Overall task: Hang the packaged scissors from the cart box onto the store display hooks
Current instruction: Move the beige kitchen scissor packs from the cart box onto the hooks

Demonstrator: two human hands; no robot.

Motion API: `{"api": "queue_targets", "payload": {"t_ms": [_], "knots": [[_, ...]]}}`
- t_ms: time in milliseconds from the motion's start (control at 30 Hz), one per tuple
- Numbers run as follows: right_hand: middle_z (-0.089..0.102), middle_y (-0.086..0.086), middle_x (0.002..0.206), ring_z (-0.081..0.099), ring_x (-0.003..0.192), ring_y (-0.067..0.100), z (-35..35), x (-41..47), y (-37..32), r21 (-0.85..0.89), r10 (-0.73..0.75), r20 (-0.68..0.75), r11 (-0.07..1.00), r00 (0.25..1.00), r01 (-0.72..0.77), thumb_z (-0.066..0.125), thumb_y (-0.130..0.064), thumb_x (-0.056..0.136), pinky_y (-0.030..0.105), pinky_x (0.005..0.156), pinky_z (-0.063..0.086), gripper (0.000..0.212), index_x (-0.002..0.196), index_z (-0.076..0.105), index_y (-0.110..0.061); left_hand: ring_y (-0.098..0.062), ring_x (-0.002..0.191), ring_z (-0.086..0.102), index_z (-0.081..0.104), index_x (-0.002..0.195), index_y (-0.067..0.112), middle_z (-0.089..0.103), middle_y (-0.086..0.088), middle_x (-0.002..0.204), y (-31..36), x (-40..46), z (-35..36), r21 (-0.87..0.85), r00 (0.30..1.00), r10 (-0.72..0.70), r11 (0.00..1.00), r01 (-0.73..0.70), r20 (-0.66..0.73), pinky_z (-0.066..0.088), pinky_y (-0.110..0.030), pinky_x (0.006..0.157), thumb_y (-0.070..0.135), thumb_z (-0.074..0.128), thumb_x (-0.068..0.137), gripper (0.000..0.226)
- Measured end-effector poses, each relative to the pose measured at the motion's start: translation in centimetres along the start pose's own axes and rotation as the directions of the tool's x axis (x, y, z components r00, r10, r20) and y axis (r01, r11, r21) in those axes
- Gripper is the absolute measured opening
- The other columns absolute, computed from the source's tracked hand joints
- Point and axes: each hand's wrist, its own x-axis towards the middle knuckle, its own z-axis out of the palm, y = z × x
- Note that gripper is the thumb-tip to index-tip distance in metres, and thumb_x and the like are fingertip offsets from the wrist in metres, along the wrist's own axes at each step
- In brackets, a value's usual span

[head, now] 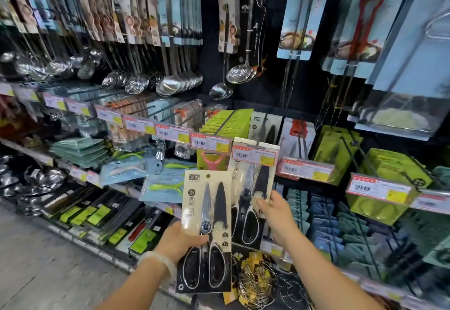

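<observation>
My left hand (179, 241) grips a packaged pair of scissors (207, 212) by its left edge, thumb across the front near the pivot. The pack is upright, cream at the top and black around the handles. My right hand (272, 214) holds a second scissors pack (250, 188) of the same kind, which sits behind a red-framed price tag (254, 155) at the end of a display hook. More matching packs hang behind it. The cart box is out of view.
Ladles and skimmers (170, 85) hang on the upper hooks at left, tongs in blue cards (299, 17) at upper right. Green packs (389, 178) and blue cloth packs (326, 219) fill hooks to the right. Wire racks (258, 283) lie on the low shelf below my hands.
</observation>
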Motion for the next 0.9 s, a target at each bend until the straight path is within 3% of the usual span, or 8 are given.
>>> {"api": "queue_targets", "payload": {"t_ms": [133,233,367,400,467,600,800,900], "knots": [[0.062,0.001,0.109,0.06,0.099,0.016,0.2,0.2,0.9,0.017,-0.004,0.022,1.0,1.0,0.003,0.052,-0.006,0.093,0.028,0.085,0.049,0.019,0.112,0.053,-0.013,-0.025,0.104,0.061,0.06,0.107,0.014,0.068,-0.008,0.108,0.1,0.3,-0.1,-0.01,1.0,-0.015,1.0,0.015,0.02,0.045,-0.043,0.098,0.012,0.085,0.059,0.054],[0.06,0.002,0.118,0.055,0.107,0.019,0.1,0.3,1.4,0.021,0.013,-0.002,1.0,1.0,-0.013,0.051,-0.008,0.094,0.032,0.092,0.044,0.017,0.108,0.051,-0.018,-0.024,0.105,0.061,0.061,0.108,0.016,0.069,-0.005,0.108,-0.2,1.0,-0.3,0.008,0.999,-0.023,1.0,0.023,0.027,0.042,-0.046,0.103,0.01,0.084,0.063,0.051],[0.051,0.008,0.133,0.048,0.119,0.022,-0.1,1.3,1.2,0.017,0.026,-0.045,1.0,0.999,-0.026,0.051,-0.008,0.095,0.033,0.1,0.04,0.043,0.136,0.041,-0.001,-0.025,0.105,0.06,0.059,0.091,0.025,0.067,-0.005,0.106,0.0,1.5,-0.3,0.021,0.999,-0.012,1.0,0.012,0.035,0.042,-0.045,0.103,0.007,0.082,0.067,0.038],[0.051,0.011,0.134,0.05,0.117,0.023,-0.1,1.7,1.1,0.007,0.028,-0.056,1.0,0.998,-0.028,0.051,-0.008,0.095,0.032,0.094,0.044,0.044,0.137,0.04,-0.001,-0.025,0.105,0.059,0.057,0.089,0.026,0.067,-0.004,0.106,0.0,1.7,-0.3,0.028,0.999,-0.015,1.0,0.014,0.035,0.042,-0.042,0.102,0.005,0.081,0.069,0.038],[0.059,0.013,0.122,0.053,0.101,0.022,-0.1,2.3,0.6,-0.069,0.019,-0.071,0.997,0.997,-0.024,0.049,-0.01,0.096,0.028,0.077,0.047,0.035,0.13,0.048,-0.001,-0.023,0.105,0.059,0.057,0.092,0.025,0.066,-0.003,0.107,0.2,1.8,-0.1,0.05,0.999,-0.019,0.999,0.016,0.045,0.042,-0.039,0.101,0.005,0.081,0.069,0.039],[0.053,0.009,0.123,0.054,0.107,0.027,-0.1,2.4,0.7,-0.222,0.065,-0.123,0.971,0.99,-0.092,0.049,-0.024,0.096,0.034,0.091,0.044,0.044,0.134,0.037,-0.008,-0.027,0.103,0.064,0.061,0.109,0.013,0.07,-0.007,0.107,0.5,2.2,0.5,0.107,0.997,-0.029,0.994,0.022,0.067,0.045,-0.047,0.101,0.018,0.085,0.053,0.061],[0.065,-0.005,0.108,0.064,0.097,0.012,0.4,-1.5,2.1,-0.066,0.158,0.28,0.987,0.947,-0.145,0.06,-0.038,0.088,0.032,0.087,0.054,0.022,0.107,0.052,-0.029,-0.025,0.1,0.062,0.061,0.098,0.012,0.067,-0.006,0.1,0.7,3.3,3.3,0.153,0.998,0.013,0.988,-0.023,0.066,0.045,-0.043,0.1,0.004,0.082,0.067,0.038],[0.07,-0.004,0.099,0.067,0.087,0.008,0.9,-2.3,2.6,-0.123,0.032,0.225,0.992,0.974,-0.004,0.064,-0.02,0.087,0.023,0.073,0.057,0.022,0.105,0.051,-0.024,-0.021,0.095,0.061,0.059,0.094,0.014,0.065,-0.001,0.095,1.0,3.4,4.9,0.14,0.997,0.029,0.989,-0.039,0.078,0.046,-0.037,0.096,0.002,0.081,0.068,0.036]]}}
